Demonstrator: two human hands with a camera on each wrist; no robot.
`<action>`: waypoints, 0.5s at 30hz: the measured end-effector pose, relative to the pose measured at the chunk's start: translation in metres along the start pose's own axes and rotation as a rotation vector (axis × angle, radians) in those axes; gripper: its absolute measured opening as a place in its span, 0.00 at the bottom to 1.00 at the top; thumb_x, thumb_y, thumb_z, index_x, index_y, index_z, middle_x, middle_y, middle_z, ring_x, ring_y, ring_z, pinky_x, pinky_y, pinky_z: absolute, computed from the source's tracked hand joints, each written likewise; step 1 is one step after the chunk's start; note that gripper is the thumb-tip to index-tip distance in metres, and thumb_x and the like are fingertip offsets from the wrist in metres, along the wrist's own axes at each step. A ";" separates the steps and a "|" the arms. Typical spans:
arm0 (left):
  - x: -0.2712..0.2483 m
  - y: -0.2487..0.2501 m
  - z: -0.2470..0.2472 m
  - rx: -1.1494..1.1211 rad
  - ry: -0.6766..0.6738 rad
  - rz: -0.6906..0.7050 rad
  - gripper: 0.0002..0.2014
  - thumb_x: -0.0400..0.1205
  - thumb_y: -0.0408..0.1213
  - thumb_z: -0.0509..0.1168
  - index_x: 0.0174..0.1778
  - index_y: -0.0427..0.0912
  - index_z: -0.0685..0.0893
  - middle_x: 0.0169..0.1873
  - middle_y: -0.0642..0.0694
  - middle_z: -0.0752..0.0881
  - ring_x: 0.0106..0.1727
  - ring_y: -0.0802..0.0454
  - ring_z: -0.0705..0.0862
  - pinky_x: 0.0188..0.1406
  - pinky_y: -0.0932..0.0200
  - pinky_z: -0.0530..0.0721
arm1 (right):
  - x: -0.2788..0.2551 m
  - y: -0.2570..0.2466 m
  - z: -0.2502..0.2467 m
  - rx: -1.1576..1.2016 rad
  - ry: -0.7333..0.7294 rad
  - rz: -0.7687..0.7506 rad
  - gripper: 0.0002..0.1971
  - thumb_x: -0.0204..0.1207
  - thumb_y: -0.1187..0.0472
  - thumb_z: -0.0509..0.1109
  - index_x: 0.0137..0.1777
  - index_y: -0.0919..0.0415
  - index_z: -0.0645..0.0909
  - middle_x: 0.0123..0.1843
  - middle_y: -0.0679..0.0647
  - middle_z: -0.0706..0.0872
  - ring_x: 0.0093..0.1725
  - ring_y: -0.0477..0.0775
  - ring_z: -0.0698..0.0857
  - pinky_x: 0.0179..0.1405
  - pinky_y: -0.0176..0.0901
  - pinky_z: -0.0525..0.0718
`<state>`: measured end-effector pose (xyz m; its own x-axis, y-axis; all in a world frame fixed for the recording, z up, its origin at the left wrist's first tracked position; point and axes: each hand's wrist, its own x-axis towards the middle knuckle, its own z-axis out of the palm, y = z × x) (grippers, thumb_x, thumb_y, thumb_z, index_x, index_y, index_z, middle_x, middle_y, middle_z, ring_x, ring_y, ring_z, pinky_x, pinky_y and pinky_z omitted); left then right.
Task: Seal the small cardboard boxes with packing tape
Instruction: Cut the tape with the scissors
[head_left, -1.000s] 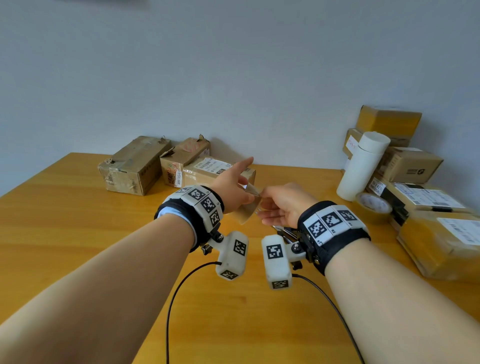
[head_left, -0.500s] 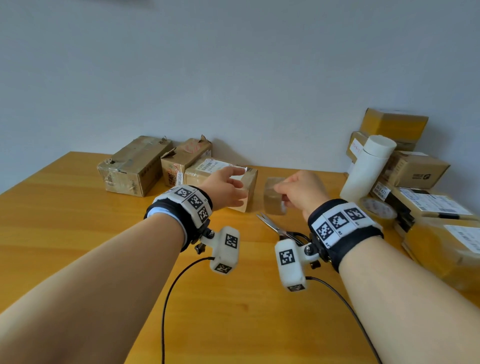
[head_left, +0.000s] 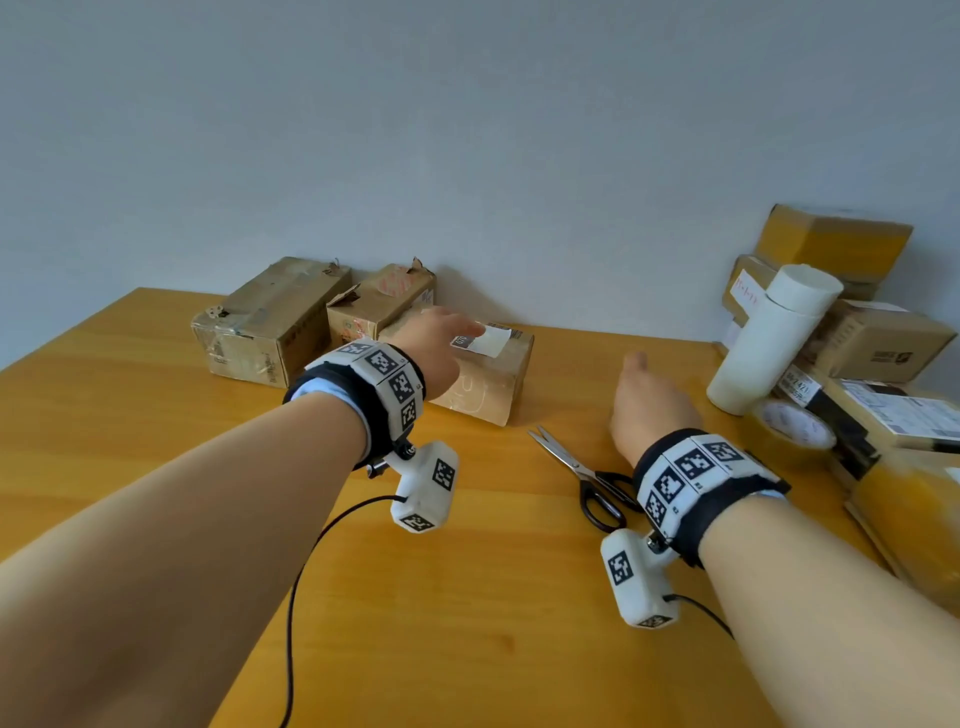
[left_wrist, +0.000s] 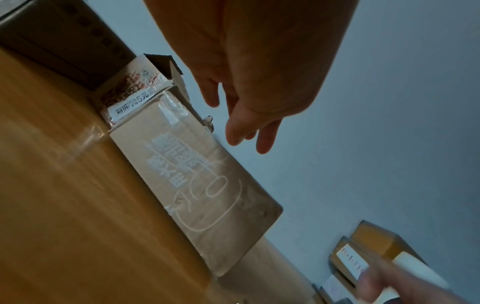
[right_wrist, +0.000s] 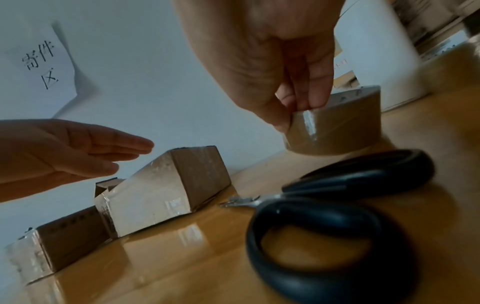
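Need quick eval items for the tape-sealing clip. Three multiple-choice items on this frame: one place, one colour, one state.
1. Where are the scissors?
A. On top of a box
B. On the table, just left of the right hand
C. In the left hand

2. What colour are the scissors' handles?
A. Black
B. Red
C. Yellow

3. What is the right hand doing?
A. Lying flat on the table
B. Gripping the scissors
C. Pinching a tape roll

Key: 1 B, the head view shows them flat on the wood beside that wrist. 2 A, both handle loops look black in the right wrist view. 3 C, that view shows thumb and fingers closed on the roll's edge.
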<state>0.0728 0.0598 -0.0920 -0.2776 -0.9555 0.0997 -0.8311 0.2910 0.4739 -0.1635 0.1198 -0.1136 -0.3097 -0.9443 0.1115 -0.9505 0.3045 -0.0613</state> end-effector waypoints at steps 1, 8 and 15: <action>0.002 0.000 0.002 0.070 -0.059 -0.004 0.34 0.81 0.22 0.59 0.81 0.56 0.70 0.84 0.51 0.63 0.83 0.48 0.64 0.77 0.55 0.70 | 0.001 -0.001 -0.001 -0.009 -0.012 -0.014 0.24 0.83 0.72 0.63 0.76 0.63 0.61 0.36 0.55 0.81 0.32 0.54 0.81 0.28 0.48 0.79; 0.004 0.001 0.013 0.287 -0.052 -0.031 0.26 0.83 0.40 0.66 0.76 0.67 0.72 0.74 0.51 0.71 0.77 0.45 0.66 0.77 0.41 0.62 | 0.008 -0.016 -0.003 0.151 -0.068 -0.068 0.23 0.81 0.65 0.69 0.75 0.56 0.69 0.70 0.61 0.75 0.69 0.63 0.77 0.65 0.56 0.82; 0.008 0.013 0.008 0.192 -0.028 0.029 0.17 0.83 0.40 0.70 0.68 0.56 0.85 0.64 0.49 0.77 0.69 0.45 0.75 0.68 0.52 0.75 | 0.015 -0.046 0.011 0.804 -0.180 -0.267 0.24 0.81 0.52 0.76 0.75 0.47 0.78 0.65 0.45 0.84 0.65 0.51 0.84 0.66 0.59 0.86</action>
<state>0.0558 0.0566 -0.0916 -0.3140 -0.9456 0.0854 -0.8986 0.3250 0.2948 -0.1245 0.0901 -0.1200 -0.0058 -0.9977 0.0677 -0.6646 -0.0468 -0.7458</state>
